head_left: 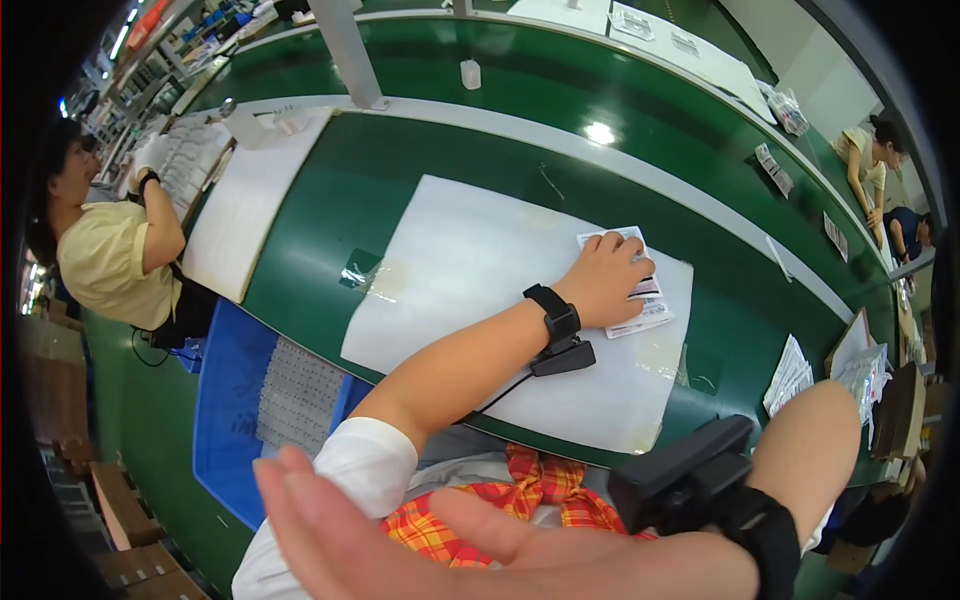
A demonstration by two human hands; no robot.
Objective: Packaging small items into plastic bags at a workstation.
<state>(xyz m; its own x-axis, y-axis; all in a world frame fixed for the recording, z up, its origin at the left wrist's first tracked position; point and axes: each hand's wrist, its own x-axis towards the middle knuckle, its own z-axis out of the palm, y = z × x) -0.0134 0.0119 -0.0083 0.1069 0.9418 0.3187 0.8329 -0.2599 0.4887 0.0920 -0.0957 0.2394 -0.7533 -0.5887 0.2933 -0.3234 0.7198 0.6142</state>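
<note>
My left hand (pixel 605 280) rests on printed white paper sheets (pixel 640 322), its bent fingers closed over them. The sheets lie at the right part of a white foam mat (pixel 480 270), which is taped to the green worktable (pixel 300 200). A black band with a small device and cable circles the left wrist. Close to the camera, at the lower edge, my right hand (pixel 480 550) is held up with thumb and fingers apart and nothing between them. It looks somewhat blurred. A black device (pixel 690 480) is strapped to the right wrist.
A blue bin (pixel 225 400) with pale dotted sheets stands lower left. More printed papers (pixel 790 375) and a clear plastic bag (pixel 865 380) lie right. Beyond a pale rail runs a green belt (pixel 540 70) with a small white bottle (pixel 470 74). A co-worker (pixel 115 240) works at left.
</note>
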